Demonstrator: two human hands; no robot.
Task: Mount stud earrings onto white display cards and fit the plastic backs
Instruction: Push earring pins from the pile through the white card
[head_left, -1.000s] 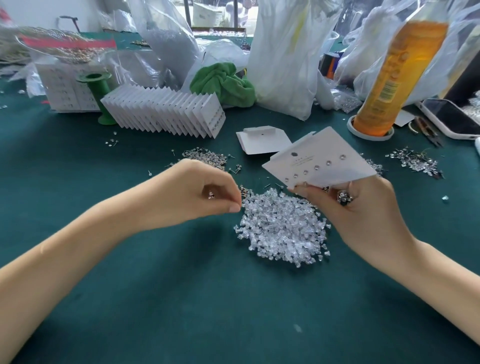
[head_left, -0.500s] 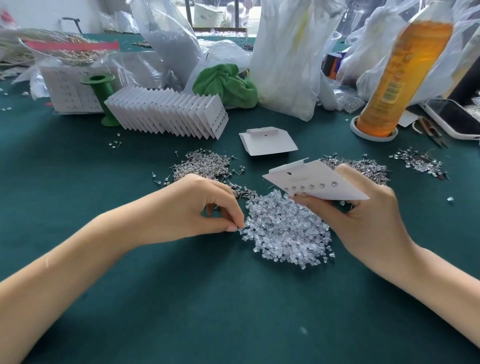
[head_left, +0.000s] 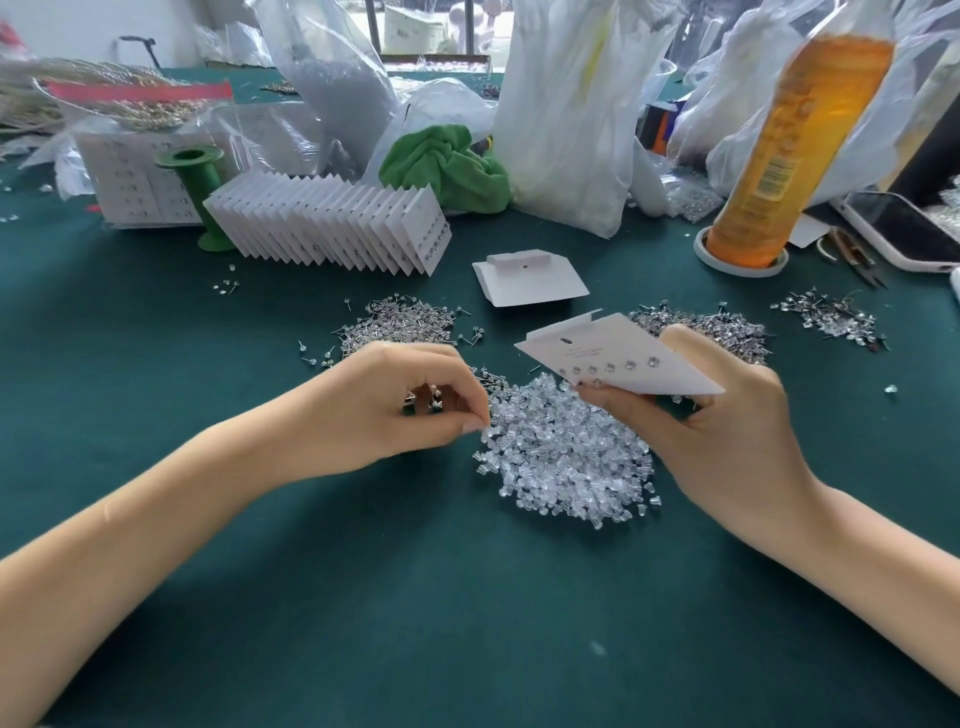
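While the green table spreads under both forearms, the right hand grasps a white display card, thumb on top, its stud row just above the fingertips. Below that grip lies the plastic backs pile, whose left edge the left hand pinches at; whether it has a back, I cannot tell.

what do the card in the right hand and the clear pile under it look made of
Card: matte white paperboard, thin with crisp cut edges.
Pile of backs: likely clear soft plastic, glossy and translucent; hardness can't be judged.
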